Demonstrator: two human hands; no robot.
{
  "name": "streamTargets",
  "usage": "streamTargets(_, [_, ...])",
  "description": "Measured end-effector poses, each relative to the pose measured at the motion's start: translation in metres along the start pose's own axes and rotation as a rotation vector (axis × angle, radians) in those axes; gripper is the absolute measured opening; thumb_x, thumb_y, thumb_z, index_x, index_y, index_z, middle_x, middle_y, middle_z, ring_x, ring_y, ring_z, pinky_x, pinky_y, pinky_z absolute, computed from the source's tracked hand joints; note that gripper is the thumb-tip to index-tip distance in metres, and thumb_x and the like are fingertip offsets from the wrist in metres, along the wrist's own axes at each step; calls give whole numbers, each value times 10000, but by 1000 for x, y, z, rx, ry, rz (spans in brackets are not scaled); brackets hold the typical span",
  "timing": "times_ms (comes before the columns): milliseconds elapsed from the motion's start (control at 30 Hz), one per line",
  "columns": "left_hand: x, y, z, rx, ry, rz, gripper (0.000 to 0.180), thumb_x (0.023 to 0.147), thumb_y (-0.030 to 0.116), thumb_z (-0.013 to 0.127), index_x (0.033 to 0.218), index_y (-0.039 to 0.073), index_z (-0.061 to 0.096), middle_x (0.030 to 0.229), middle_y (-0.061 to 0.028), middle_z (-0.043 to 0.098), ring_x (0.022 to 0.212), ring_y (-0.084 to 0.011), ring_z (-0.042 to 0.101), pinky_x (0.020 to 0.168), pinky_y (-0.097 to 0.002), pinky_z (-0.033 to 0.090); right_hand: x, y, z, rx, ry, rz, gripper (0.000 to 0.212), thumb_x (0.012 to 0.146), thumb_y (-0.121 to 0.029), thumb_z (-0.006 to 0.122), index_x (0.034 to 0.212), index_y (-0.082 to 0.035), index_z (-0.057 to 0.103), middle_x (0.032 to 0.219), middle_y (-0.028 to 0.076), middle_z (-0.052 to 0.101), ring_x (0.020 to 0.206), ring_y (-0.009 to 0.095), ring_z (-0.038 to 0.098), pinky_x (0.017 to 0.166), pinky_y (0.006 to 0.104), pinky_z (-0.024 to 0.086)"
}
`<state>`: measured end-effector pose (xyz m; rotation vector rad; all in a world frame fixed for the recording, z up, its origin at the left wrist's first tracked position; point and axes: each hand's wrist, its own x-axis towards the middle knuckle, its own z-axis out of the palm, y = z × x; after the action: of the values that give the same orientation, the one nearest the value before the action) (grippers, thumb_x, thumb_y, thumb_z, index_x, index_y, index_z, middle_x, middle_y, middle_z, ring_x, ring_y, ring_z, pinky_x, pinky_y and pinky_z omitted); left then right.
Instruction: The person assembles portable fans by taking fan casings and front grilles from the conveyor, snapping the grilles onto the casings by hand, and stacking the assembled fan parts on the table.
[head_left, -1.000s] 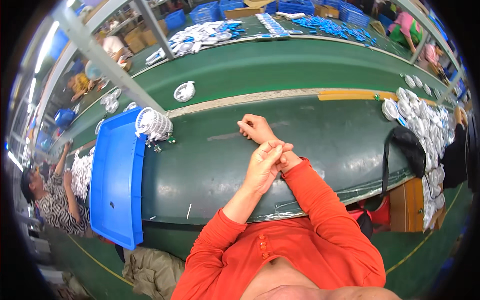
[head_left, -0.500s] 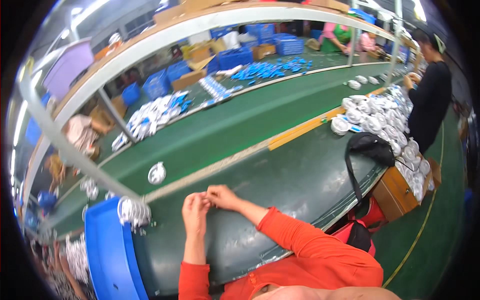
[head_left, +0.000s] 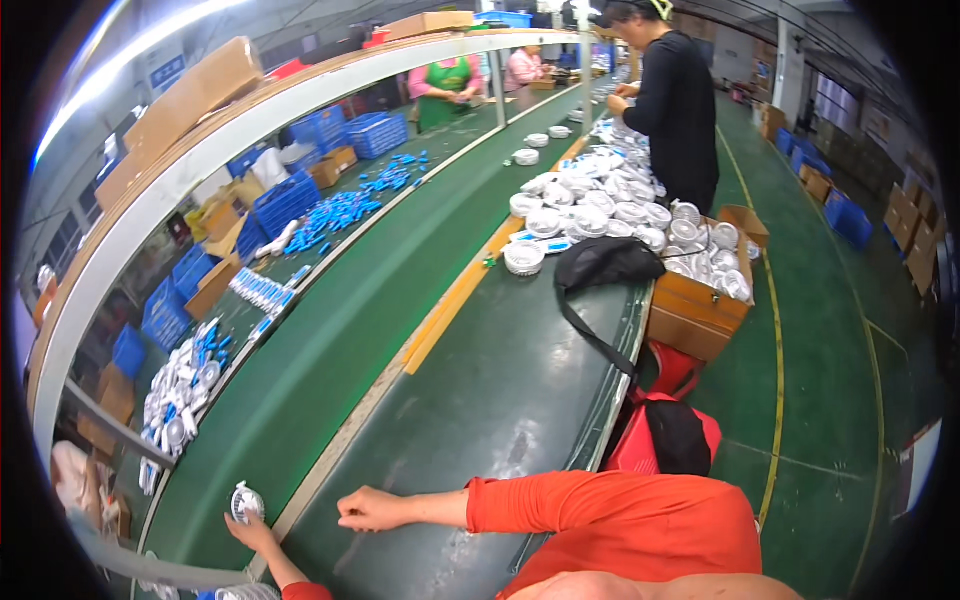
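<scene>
A round white fan head [head_left: 246, 503] with a slotted cover is on the green conveyor belt at the lower left. My left hand [head_left: 250, 533] reaches out to it, fingers curled about its near side. Above the dark green worktable, my right hand [head_left: 372, 510] is closed in a loose fist. Whatever it may hold is too small or hidden to make out. At the bottom edge, more white fan parts [head_left: 245, 592] show in part beside my left forearm.
White fan heads [head_left: 590, 205] pile up on the table's far end, beside a black bag [head_left: 605, 265] and a full cardboard box [head_left: 700, 310]. A person in black [head_left: 680, 110] stands there. Across the belt lie blue parts [head_left: 335, 215]. A metal shelf frame [head_left: 300, 85] arches overhead.
My view has turned to the right. My hands, together before, have parted: the left has gone out to the fan head on the belt, while the right stays closed over the table.
</scene>
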<state>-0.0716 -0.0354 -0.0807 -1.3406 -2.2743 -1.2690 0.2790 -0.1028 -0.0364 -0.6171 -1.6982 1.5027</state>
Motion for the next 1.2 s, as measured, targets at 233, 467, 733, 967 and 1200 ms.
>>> streamTargets(233, [-23, 27, 8, -11, -42, -90, 499, 837, 121, 497, 1326, 38, 441, 1198, -183, 592, 1040, -336, 601, 903, -404, 454, -4, 1, -7, -24, 43, -34, 317, 928, -191, 558, 676, -47, 430, 578, 39, 572, 457, 94, 536, 393, 251, 426])
streamTargets(467, [-25, 8, -2, -181, -64, 72, 271, 882, 114, 483, 1114, -11, 545, 1010, -204, 624, 925, -341, 615, 804, -403, 472, -2, 1, -1, 6, 39, -33, 309, 918, -209, 569, 678, -53, 454, 580, 31, 573, 468, 89, 545, 395, 246, 434])
streamTargets(733, [-50, 42, -6, -177, 7, 2, 218, 960, 158, 459, 1140, 36, 447, 980, -223, 608, 907, -368, 619, 791, -421, 471, 1, 10, -3, -72, 86, -73, 290, 910, -220, 579, 693, -40, 509, 579, 40, 595, 468, 102, 567, 411, 263, 451])
streamTargets(967, [-47, 57, -11, -287, 94, 80, 327, 964, 196, 462, 1210, -15, 514, 1060, -195, 621, 955, -295, 611, 849, -369, 463, 0, 6, -8, -45, 82, 8, 282, 921, -217, 582, 710, -41, 517, 599, 20, 585, 495, 71, 549, 439, 239, 445])
streamTargets(1200, [-86, 45, -31, -507, 75, -68, 309, 978, 214, 427, 1129, -21, 557, 984, -148, 634, 887, -218, 595, 801, -349, 459, 3, 13, -6, -71, 38, 14, 250, 918, -198, 587, 730, -42, 534, 635, 13, 596, 531, 56, 548, 445, 226, 457])
